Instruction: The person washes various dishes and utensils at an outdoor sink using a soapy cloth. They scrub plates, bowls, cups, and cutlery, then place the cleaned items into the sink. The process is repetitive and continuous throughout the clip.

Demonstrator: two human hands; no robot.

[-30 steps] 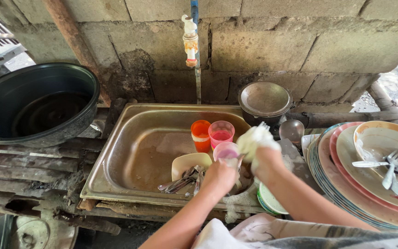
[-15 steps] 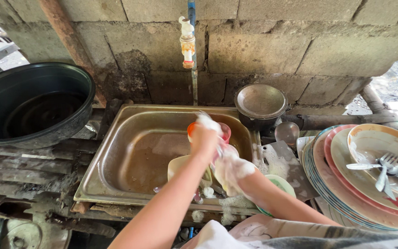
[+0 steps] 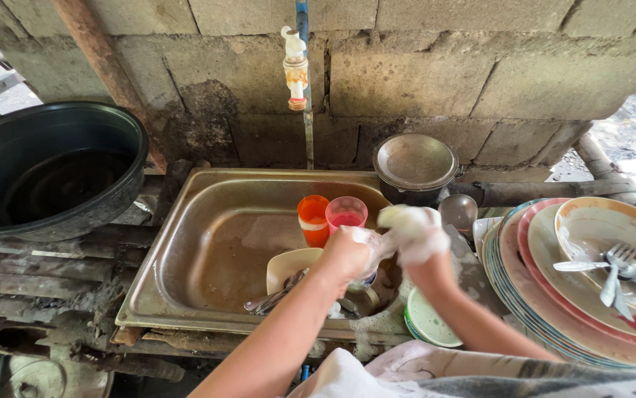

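My left hand [image 3: 343,254] is closed around a small soapy cup [image 3: 366,278] over the right part of the steel sink [image 3: 185,243]; the fingers hide most of the cup. My right hand [image 3: 415,234] is coated in white foam. It grips a foamy sponge [image 3: 395,216] and presses against the left hand. Just behind the hands, an orange cup [image 3: 312,218] and a pink cup [image 3: 346,213] stand upright in the sink. A cream container [image 3: 288,267] with cutlery [image 3: 277,295] in it lies below my left wrist.
A tap [image 3: 296,70] hangs on the block wall above the sink. A lidded metal pot [image 3: 414,163] and a ladle [image 3: 458,212] are behind at the right. Stacked plates [image 3: 546,309] with a bowl, fork and spoon [image 3: 612,269] fill the right. A big black basin [image 3: 45,173] sits at the left, and a green-rimmed dish [image 3: 430,322] near my right arm.
My left hand reached up to the cups half a second ago and has come back down. Both hands are together again over the sink's right side, and the right hand has risen.
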